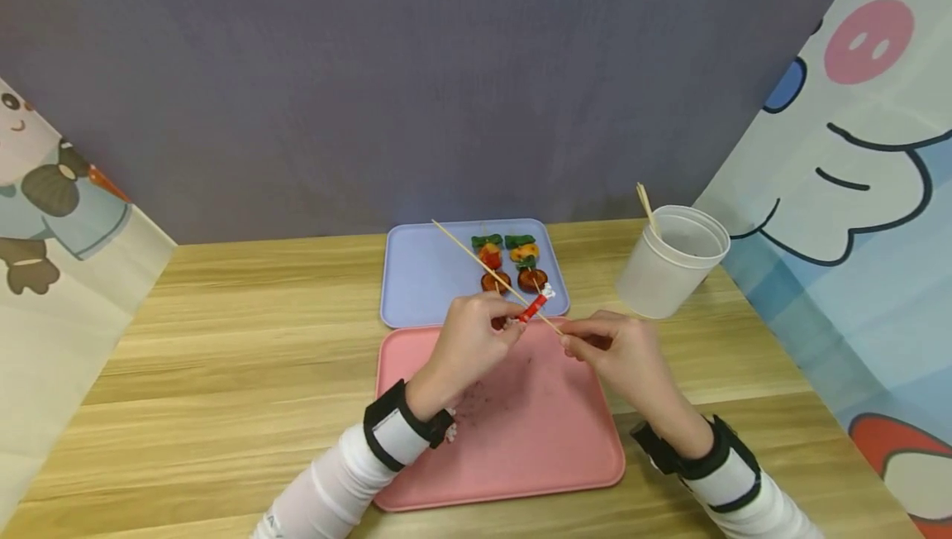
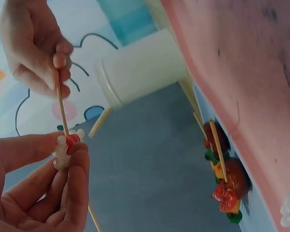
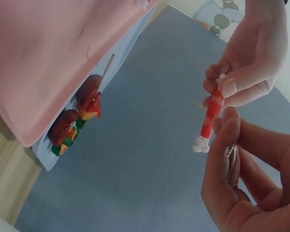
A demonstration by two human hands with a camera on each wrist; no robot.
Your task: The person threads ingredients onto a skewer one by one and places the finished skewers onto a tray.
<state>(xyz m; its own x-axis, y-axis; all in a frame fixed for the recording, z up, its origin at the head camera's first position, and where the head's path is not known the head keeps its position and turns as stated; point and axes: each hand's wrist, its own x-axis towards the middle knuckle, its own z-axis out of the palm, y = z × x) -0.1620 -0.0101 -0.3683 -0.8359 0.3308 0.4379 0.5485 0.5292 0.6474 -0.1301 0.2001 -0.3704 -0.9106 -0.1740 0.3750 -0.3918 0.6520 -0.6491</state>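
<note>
In the head view, my left hand (image 1: pixel 476 336) pinches a red piece with white knobbed ends, like a small toy bone with meat (image 1: pixel 533 307), near its lower end. A thin bamboo skewer (image 1: pixel 476 259) crosses this piece at its middle and sticks out past it toward the upper left. The skewer's near end is pinched between thumb and fingers of my right hand (image 1: pixel 613 349). In the left wrist view, the skewer (image 2: pixel 63 113) meets the red piece (image 2: pixel 72 140) and reappears below the left fingers. Whether it runs through the piece, I cannot tell.
Behind the hands, a blue tray (image 1: pixel 427 274) bears two skewers of toy food, with brown, red, yellow and green pieces. A pink tray (image 1: pixel 543 440) lies nearer, and another white-knobbed piece (image 1: pixel 450 425) shows beside the left wrist. At right stands a white bucket (image 1: pixel 662 270) with sticks (image 1: pixel 645 204).
</note>
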